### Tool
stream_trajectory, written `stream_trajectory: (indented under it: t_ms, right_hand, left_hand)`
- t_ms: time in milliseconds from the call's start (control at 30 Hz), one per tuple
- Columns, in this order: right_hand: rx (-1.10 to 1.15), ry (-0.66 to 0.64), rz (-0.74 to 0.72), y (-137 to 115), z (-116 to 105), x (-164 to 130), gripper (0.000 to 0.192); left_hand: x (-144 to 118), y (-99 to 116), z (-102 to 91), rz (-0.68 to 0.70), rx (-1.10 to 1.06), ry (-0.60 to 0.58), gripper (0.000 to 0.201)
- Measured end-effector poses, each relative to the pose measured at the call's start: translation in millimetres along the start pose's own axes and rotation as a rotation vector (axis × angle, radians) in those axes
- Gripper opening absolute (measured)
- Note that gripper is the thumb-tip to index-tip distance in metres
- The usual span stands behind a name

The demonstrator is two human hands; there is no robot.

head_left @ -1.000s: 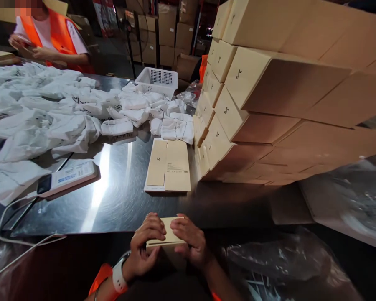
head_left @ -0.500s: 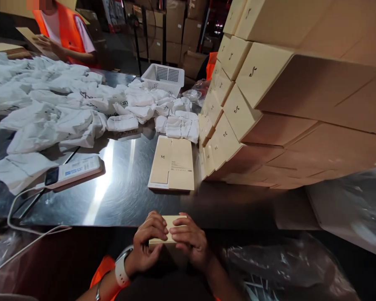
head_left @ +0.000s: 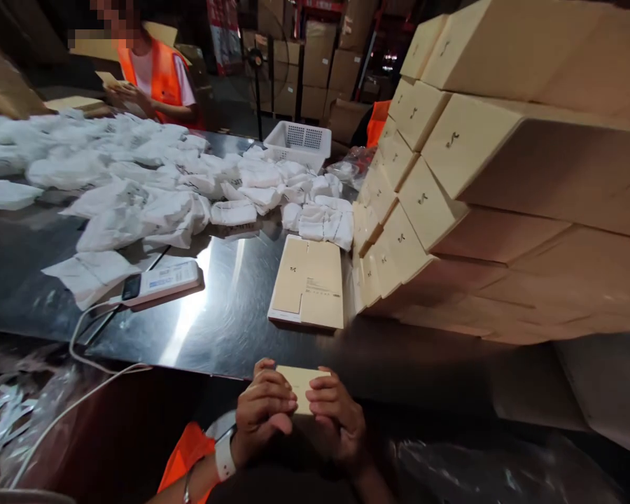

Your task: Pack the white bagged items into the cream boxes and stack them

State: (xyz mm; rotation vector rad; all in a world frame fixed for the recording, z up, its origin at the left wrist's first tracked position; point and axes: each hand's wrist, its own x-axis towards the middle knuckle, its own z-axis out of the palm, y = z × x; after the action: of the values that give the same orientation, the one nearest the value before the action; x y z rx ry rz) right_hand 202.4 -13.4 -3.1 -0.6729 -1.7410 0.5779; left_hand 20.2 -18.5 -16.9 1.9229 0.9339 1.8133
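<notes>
Evidently, the small box (head_left: 304, 379) is pale-tan card, its flat top partly covered; the left hand (head_left: 265, 406) and right hand (head_left: 341, 414) grip its opposite sides, just off the near edge of the worktop (head_left: 241, 308); since a second ago, its top shows more fully to the camera.

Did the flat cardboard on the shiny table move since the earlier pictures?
No. The flat cardboard lies in the same spot beside the foot of the stacked boxes; the whole view shifted.
</notes>
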Motion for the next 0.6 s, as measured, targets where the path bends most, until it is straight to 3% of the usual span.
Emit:
stream_trajectory:
  t_ms: [133, 233, 300, 367, 433, 533, 600]
  right_hand:
    - [-0.018, 0.010, -0.051, 6.8, -0.7, -2.1, 0.017]
    - [-0.024, -0.008, -0.106, 13.7, -5.1, -1.3, 0.015]
    - [-0.031, -0.031, -0.103, 15.2, -12.9, -0.1, 0.010]
    - [-0.067, -0.055, -0.031, 13.2, -24.6, 0.9, 0.007]
    - [-0.155, -0.126, 0.095, 9.2, -37.9, 1.2, 0.026]
    - [-0.241, -0.228, 0.246, 5.7, -54.3, -2.5, 0.054]
    - [-0.186, -0.048, 0.363, 8.2, -61.3, -9.5, 0.054]
  left_hand:
    - [-5.8, 8.8, 4.4, 0.086, 0.192, 0.120, 0.037]
    - [8.8, -3.3, -9.3, 0.095, 0.347, 0.259, 0.057]
    - [38.7, -24.2, -36.7, 0.003, 0.468, 0.322, 0.062]
    - [83.5, -51.9, -76.3, -0.166, 0.615, 0.321, 0.047]
    - [134.0, -80.6, -118.9, -0.362, 0.734, 0.263, 0.030]
    - [195.7, -113.5, -166.7, -0.653, 0.857, 0.224, 0.029]
    - [218.7, -124.8, -181.6, -0.759, 0.881, 0.219, 0.033]
